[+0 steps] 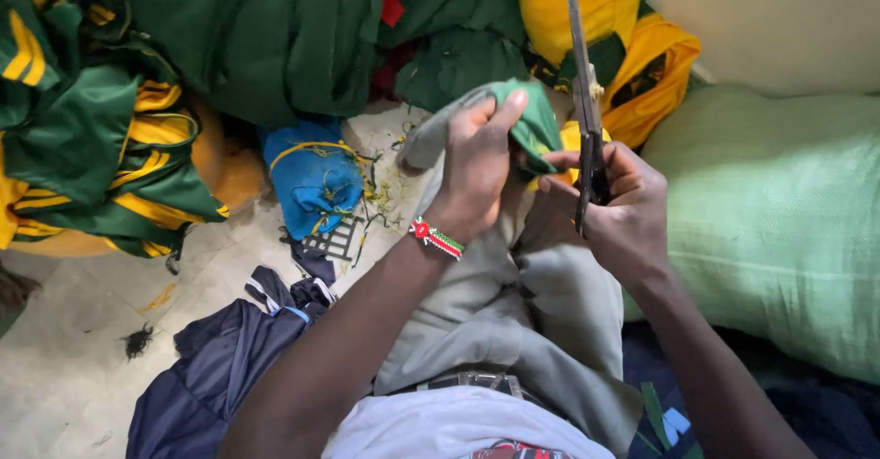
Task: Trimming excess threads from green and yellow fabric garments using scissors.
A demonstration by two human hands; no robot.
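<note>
Pinching the green fabric piece taut with the left hand above the lap keeps its edge steady, while the right hand, closed around the long scissors just right, should judgeably snip only loose threads.

We find a garment workshop. Heaped green and yellow garments cover the concrete floor, thread clippings lie scattered, and a stuffed green sack stands beside.
</note>
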